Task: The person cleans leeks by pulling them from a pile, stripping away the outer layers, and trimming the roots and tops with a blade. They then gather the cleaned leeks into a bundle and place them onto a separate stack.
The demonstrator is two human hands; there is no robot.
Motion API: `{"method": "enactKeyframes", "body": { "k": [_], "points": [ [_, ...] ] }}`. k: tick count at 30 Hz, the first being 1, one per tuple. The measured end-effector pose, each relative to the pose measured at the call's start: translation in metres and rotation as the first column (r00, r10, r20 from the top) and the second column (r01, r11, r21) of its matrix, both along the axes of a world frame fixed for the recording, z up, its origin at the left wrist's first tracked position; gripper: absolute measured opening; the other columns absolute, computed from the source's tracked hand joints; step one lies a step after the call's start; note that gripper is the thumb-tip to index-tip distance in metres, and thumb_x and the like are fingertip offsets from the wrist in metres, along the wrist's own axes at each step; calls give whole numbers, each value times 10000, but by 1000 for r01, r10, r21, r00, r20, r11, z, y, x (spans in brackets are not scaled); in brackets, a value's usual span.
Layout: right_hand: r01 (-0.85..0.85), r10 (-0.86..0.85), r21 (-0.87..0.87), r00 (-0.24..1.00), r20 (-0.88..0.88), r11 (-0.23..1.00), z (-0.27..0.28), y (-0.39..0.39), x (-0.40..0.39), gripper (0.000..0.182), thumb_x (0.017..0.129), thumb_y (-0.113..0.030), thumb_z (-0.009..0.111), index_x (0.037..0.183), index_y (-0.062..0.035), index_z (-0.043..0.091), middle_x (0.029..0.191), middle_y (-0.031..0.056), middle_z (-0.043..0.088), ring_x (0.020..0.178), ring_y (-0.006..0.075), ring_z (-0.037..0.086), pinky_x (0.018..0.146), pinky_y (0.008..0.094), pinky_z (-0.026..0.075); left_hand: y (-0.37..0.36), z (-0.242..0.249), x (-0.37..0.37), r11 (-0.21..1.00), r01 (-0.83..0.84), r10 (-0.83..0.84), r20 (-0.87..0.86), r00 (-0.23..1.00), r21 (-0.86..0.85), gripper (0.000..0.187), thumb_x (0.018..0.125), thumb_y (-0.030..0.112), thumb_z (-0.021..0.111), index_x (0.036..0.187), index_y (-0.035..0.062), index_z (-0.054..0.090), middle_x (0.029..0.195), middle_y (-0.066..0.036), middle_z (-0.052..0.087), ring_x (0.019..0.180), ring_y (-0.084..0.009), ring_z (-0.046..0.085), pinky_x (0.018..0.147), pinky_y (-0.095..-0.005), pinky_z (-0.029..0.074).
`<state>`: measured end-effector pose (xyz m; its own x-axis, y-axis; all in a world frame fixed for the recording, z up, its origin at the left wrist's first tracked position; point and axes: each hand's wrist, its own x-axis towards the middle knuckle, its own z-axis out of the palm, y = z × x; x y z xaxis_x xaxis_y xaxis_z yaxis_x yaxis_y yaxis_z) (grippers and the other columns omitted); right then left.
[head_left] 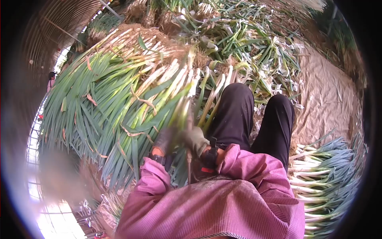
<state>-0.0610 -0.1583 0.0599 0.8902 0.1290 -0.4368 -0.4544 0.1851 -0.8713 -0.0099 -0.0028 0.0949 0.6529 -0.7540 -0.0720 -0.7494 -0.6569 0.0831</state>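
Note:
My left hand, in a dark glove blurred by motion, is closed around the leafy part of a green onion. This stalk is blurred too, its pale root end pointing away from me. Right beside it, my right hand wears a light grey glove and is curled closed near the same stalk; what its fingers hold is hidden. A thin brown upright rod runs between my wrists. To the left lies a large heap of green onions, roots away from me. Several loose stalks lean by my knee.
Stripped leaves and peelings are piled beyond my knees. On the right, a row of green onions with white stems lies below a brown sheet. A person is far off at the left, near a mesh wall.

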Motion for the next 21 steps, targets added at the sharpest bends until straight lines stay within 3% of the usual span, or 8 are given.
{"method": "enactKeyframes", "body": {
  "k": [5, 8, 11, 13, 15, 17, 20, 21],
  "points": [
    [82, -74, 99, 994, -79, 992, -9, 0, 39, 272, 838, -185, 655, 724, 61, 633, 603, 177, 619, 501, 306, 591, 430, 387, 456, 17, -31, 4, 987, -160, 154, -150, 977, -25, 227, 803, 233, 626, 901, 29, 647, 847, -180, 659, 797, -349, 648, 680, -425, 505],
    [-49, 43, 34, 986, 163, 998, -50, 7, 67, 243, 830, -164, 662, 758, 65, 631, 613, 172, 621, 488, 318, 587, 427, 409, 470, 17, -41, 11, 980, -160, 176, -138, 975, 122, 211, 861, 202, 557, 916, 23, 654, 861, -180, 660, 805, -325, 651, 695, -400, 504],
    [40, -37, 139, 999, -25, 989, -11, -9, 79, 294, 896, -235, 566, 901, 51, 636, 817, 195, 650, 735, 291, 633, 628, 367, 501, 5, -22, 9, 955, -273, 291, -192, 937, 113, 187, 891, 136, 518, 937, 28, 663, 884, -176, 658, 828, -291, 650, 718, -361, 498],
    [107, -104, 36, 990, -93, 994, 5, -20, 92, 345, 937, -273, 518, 965, 50, 636, 926, 212, 661, 858, 282, 656, 721, 342, 513, 15, -32, 9, 931, -366, 347, -283, 894, -14, 187, 890, 134, 520, 943, 22, 661, 882, -164, 656, 832, -278, 646, 731, -346, 497],
    [139, -142, -150, 990, -4, 979, -6, -20, 104, 315, 918, -237, 547, 968, 64, 622, 909, 203, 646, 801, 286, 642, 666, 353, 504, 32, -58, 16, 826, -535, 389, -510, 767, -175, 195, 897, 134, 518, 961, 12, 655, 877, -146, 656, 827, -260, 645, 736, -334, 498],
    [289, -293, -52, 949, -120, 956, -14, -14, 106, 262, 835, -147, 633, 958, 82, 597, 816, 172, 613, 630, 282, 602, 524, 385, 476, 39, -54, 2, 458, -850, 222, -892, 395, -262, 232, 931, 150, 501, 1035, -5, 639, 894, -95, 653, 817, -201, 634, 746, -319, 500],
    [347, -287, 133, 896, -339, 928, 11, -23, 88, 269, 784, -96, 676, 954, 91, 583, 756, 146, 594, 538, 269, 581, 441, 394, 459, 28, -16, 5, 956, -278, 216, -413, 884, -94, 256, 939, 160, 507, 1099, -8, 615, 959, -71, 648, 845, -167, 628, 767, -314, 504],
    [366, -282, 184, 887, -366, 912, 5, -21, 88, 255, 794, -102, 663, 946, 88, 586, 753, 143, 594, 546, 265, 580, 451, 389, 461, 36, -26, 8, 895, -387, 204, -567, 798, -221, 253, 939, 148, 499, 1104, -7, 612, 959, -96, 655, 826, -186, 638, 748, -323, 512]
  ]
}}
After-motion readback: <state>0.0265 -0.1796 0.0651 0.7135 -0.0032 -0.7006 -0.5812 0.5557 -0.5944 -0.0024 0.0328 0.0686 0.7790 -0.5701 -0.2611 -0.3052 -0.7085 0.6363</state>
